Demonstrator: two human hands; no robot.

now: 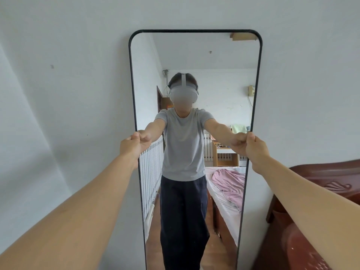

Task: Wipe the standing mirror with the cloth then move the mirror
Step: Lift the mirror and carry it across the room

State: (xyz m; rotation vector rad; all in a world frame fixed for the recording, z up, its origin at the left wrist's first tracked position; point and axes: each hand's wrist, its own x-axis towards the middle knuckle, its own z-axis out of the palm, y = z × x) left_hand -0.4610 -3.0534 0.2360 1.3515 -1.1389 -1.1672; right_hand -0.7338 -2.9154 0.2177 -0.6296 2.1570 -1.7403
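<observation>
A tall standing mirror [194,55] with a thin black frame and rounded top corners stands upright in front of a white wall. My left hand [131,146] grips its left edge at about mid-height. At the same height, my right hand [256,148] grips the right edge. Both arms are stretched out straight. The glass reflects a person in a grey shirt and dark trousers holding the frame. No cloth is in view.
A white wall [68,84] lies behind and to the left of the mirror. Dark red wooden furniture [321,191] stands close on the right. The mirror's foot is below the picture's edge.
</observation>
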